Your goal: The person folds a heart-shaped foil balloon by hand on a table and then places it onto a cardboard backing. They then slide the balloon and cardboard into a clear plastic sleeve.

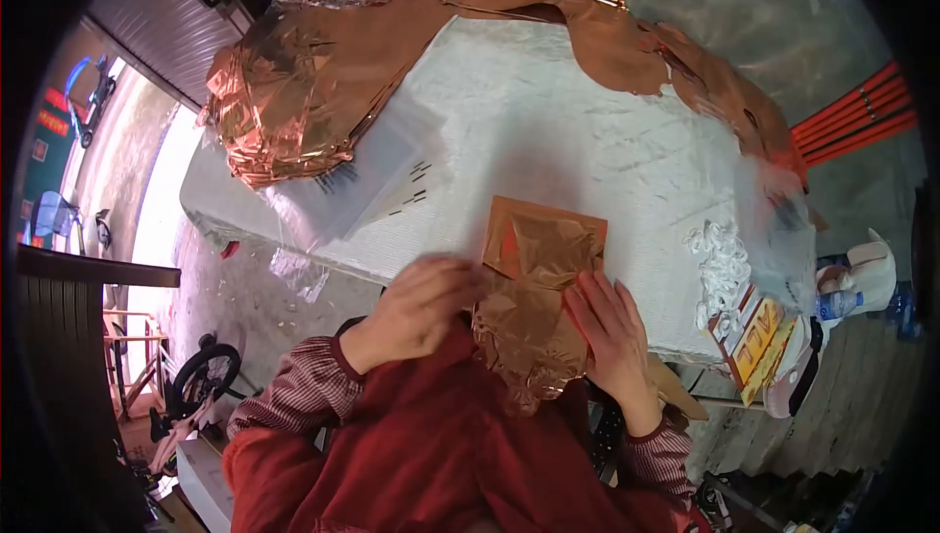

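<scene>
A copper-coloured foil piece lies over the table's near edge and hangs toward my lap. Its upper part rests on a flat brown-orange square. On the foil's right edge lies my right hand, its fingers stretched out and nothing gripped. My left hand is beside the foil's left edge, fingers bent and blurred; whether it holds something I cannot make out.
Large copper foil sheets cover the table's far left and far edge. Clear plastic bags lie at the left. At the right are white ribbons, a yellow-red printed packet and plastic bottles.
</scene>
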Tool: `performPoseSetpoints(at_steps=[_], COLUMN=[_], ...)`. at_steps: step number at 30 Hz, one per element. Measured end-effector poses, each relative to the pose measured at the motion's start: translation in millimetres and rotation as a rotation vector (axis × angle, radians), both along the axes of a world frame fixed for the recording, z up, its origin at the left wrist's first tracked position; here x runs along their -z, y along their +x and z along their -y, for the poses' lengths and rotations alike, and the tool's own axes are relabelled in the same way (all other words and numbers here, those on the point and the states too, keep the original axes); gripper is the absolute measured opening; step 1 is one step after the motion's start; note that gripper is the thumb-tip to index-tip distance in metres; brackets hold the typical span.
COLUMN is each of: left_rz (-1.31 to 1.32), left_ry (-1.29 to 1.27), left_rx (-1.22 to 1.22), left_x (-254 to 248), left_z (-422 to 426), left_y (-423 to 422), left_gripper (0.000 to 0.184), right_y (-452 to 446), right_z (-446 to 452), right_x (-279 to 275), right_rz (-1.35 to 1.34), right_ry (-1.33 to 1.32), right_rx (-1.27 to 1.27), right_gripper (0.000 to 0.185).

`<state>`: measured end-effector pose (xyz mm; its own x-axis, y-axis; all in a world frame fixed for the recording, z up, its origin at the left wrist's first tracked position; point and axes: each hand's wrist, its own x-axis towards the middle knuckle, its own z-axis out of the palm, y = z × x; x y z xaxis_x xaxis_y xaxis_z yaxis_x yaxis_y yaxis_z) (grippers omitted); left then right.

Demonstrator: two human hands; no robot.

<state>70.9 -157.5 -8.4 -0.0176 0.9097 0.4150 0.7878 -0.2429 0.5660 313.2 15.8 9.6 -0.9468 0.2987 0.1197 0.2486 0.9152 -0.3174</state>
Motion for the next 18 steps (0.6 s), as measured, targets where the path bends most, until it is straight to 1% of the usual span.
performPoseSetpoints(at_steps=[1,2,4,5,9,11,12,14,15,16,18], left_rz=[0.054,0.057,0.221,0.209,0.248,0.296,0.299,0.287,0.32,0.328,0.556], left_ry=[0.049,0.044,0.004,0.003,0.036,-0.038,-0.037,-0.067,-0.06,-0.064,-0.221], left_rx=[-0.064,-0.067,-0.221,-0.232,-0.187,-0.236,-0.217,-0.279,-0.313,-0.294,-0.354], left_x=[3,4,-5,-9,-1,-9,-9,-7,-11,-11,-11], left_z=[2,1,-8,-17,-40,-45,-47,-49,-52,-55,-61], left_y=[-5,-6,-8,-8,-6,-1,0,1,4,6,4], left_gripper=[0.042,0.042,0.035,0.028,0.027,0.026,0.026,0.024,0.021,0.021,0.021], right_y=[0,0,-4,-6,-5,-4,-4,-2,-2,-1,2], right_z=[1,1,3,4,4,5,7,11,11,11,10], right_x=[2,3,6,7,9,11,10,6,7,9,10], right_rz=[-0.012,-0.023,-0.027,-0.031,-0.024,-0.02,-0.016,-0.025,-0.016,-0.013,-0.012], right_ry=[0.009,0.021,0.053,0.088,0.097,0.114,0.118,0.076,0.08,0.077,0.074], right_rx=[0.019,0.034,0.048,0.073,0.093,0.112,0.131,0.14,0.164,0.148,0.129], right_gripper=[0.058,0.058,0.057,0.055,0.054,0.054,0.054,0.056,0.056,0.056,0.057])
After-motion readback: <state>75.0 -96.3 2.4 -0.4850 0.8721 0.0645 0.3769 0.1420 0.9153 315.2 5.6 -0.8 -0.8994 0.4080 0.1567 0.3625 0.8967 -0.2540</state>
